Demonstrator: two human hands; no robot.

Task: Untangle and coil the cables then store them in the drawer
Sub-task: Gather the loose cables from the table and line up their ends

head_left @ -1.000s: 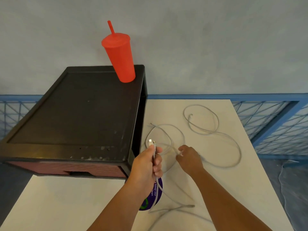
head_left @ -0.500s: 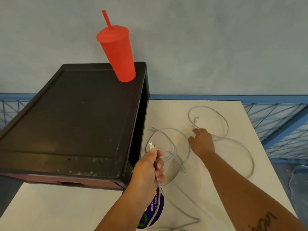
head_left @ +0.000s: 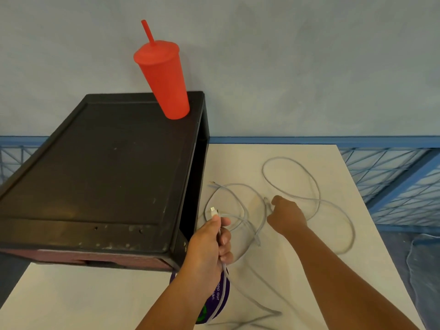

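At 6 o'clock the left hand (head_left: 209, 248) and its forearm are covering most of the round purple sticker (head_left: 223, 291), and the thin pale grey cable (head_left: 273, 312) that hand is gripping is blurring and running off the bottom edge. The right hand (head_left: 285, 216) is hiding its curled fingertips, so whether it is pinching anything cannot be told. At 9 o'clock the left edge is cutting off the black box-shaped drawer unit (head_left: 95, 177), its reddish drawer front (head_left: 133, 259) showing only as a sliver.
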